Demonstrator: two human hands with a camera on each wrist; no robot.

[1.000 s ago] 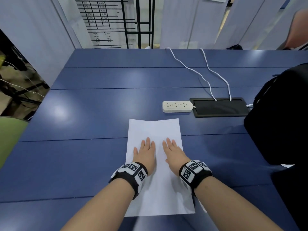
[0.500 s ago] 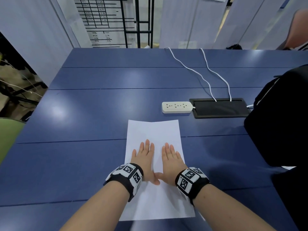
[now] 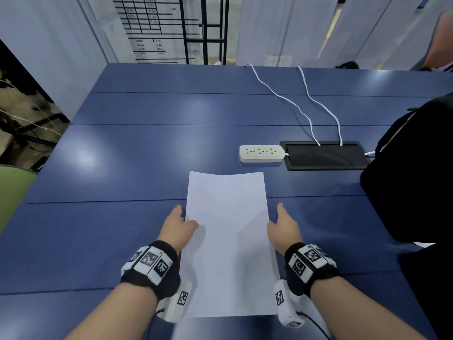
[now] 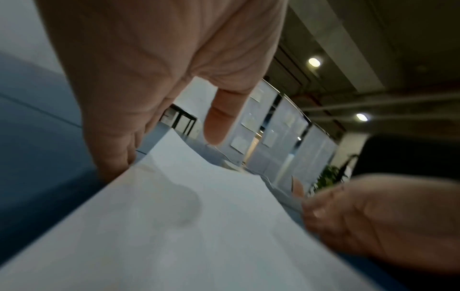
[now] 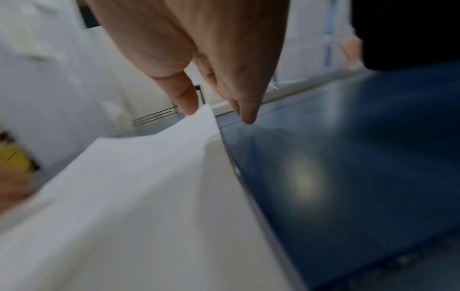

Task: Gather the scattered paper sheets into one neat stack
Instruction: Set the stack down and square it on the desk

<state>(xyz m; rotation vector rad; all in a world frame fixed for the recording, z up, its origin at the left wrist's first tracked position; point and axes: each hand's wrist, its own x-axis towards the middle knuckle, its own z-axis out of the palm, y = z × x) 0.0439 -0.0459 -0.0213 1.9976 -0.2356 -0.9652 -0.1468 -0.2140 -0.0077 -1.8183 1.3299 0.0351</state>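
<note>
The paper stack lies on the blue table, right in front of the person. Its long sides run away from the person, and its short far edge points toward the white power strip, which sits just past it. Next to the power strip is a flat black panel set in the table, with two white cords running back from it. A big black bag sits at the right side of the table. Behind the table stand pale wall panels, and one has a printed chart on it. A bit of a green chair shows at the left. The left hand is at the left long edge of the paper, thumb on top and fingers tucked under the edge, pinching it. The right hand is at the right long edge, and it pinches the same way, thumb on top. The edges curl up a little where the hands hold them. Both wrists wear black bands with checkered tags.
</note>
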